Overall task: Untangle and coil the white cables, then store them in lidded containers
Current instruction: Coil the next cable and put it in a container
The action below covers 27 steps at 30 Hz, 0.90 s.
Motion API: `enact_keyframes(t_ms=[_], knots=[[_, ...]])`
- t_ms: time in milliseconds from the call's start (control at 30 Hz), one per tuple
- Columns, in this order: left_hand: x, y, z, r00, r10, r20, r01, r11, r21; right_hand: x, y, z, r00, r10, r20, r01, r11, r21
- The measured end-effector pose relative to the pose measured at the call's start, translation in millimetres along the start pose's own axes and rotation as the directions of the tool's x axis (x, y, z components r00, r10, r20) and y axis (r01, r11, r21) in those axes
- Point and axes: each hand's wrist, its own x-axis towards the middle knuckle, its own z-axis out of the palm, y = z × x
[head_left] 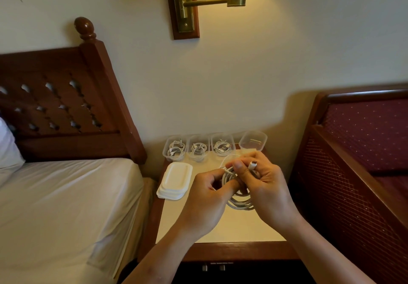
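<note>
Two hands, one left hand and one right hand, are gripping one cable between their fingers. Just beyond the fingers, four containers are standing in one row. The three to the left are each holding one coiled cable, making four cables in all. Left of the fingers, one stack of lids is lying on one nightstand. At least three lids are showing, but the exact number is hard to tell.
</note>
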Motion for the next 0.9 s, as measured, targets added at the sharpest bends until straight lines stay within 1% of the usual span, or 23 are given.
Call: enact_keyframes(t_ms=[33,100,133,200,233,300,367,400,467,500,533,567,600,633,700,733,833,867,900], knots=[[-1,1,-2,0.999,-0.019,0.046,0.02,0.999,-0.035,1,0,0,1.0,0.008,0.011,-0.008,1.0,0.004],[-3,2,-7,0.988,-0.087,0.129,0.107,0.982,-0.153,1,1,-2,0.998,0.052,0.037,-0.054,0.998,0.046],[-5,3,-10,0.979,-0.132,0.154,0.168,0.953,-0.254,2,1,-2,0.996,0.08,0.048,-0.085,0.992,0.094],[-6,2,-13,0.957,-0.202,0.208,0.28,0.828,-0.486,2,0,-2,0.991,0.122,0.051,-0.13,0.974,0.184],[-7,1,-14,0.952,-0.206,0.228,0.301,0.774,-0.558,3,-1,-1,0.991,0.127,0.043,-0.133,0.97,0.202],[-9,1,-14,0.941,-0.163,0.295,0.314,0.744,-0.589,3,-4,0,0.987,0.153,0.042,-0.159,0.953,0.259],[-8,1,-15,0.928,-0.132,0.349,0.315,0.776,-0.546,2,-5,-1,0.971,0.218,0.096,-0.238,0.905,0.353],[-7,2,-18,0.926,-0.126,0.357,0.302,0.814,-0.496,2,-5,-2,0.959,0.246,0.139,-0.282,0.875,0.394],[-4,3,-26,0.938,-0.096,0.334,0.209,0.924,-0.319,2,-3,-5,0.939,0.288,0.19,-0.343,0.838,0.425],[-3,5,-29,0.947,-0.067,0.316,0.133,0.972,-0.192,1,-2,-6,0.936,0.299,0.189,-0.352,0.835,0.422],[-2,7,-31,0.952,-0.035,0.304,0.055,0.997,-0.058,1,-1,-7,0.939,0.299,0.172,-0.344,0.848,0.404],[-2,8,-31,0.956,-0.015,0.294,-0.003,0.998,0.061,0,1,-7,0.943,0.295,0.152,-0.331,0.866,0.376],[-2,11,-29,0.958,-0.009,0.285,-0.033,0.989,0.142,-1,1,-7,0.95,0.282,0.137,-0.312,0.885,0.344],[-3,12,-28,0.962,-0.01,0.275,-0.041,0.983,0.18,-1,0,-8,0.958,0.257,0.124,-0.284,0.907,0.312],[-2,14,-28,0.957,-0.036,0.287,-0.017,0.983,0.181,-1,-5,-11,0.979,0.174,0.109,-0.196,0.95,0.241],[-1,13,-30,0.953,-0.05,0.3,0.005,0.989,0.15,0,-7,-14,0.984,0.133,0.118,-0.155,0.966,0.206],[5,10,-45,0.946,-0.06,0.32,0.045,0.998,0.053,3,-10,-26,0.972,0.058,0.229,-0.092,0.986,0.142],[7,12,-48,0.943,-0.056,0.328,0.044,0.998,0.043,3,-11,-27,0.969,0.04,0.245,-0.071,0.991,0.117],[8,12,-49,0.945,-0.05,0.323,0.038,0.998,0.044,3,-11,-28,0.974,0.019,0.225,-0.041,0.995,0.096]])
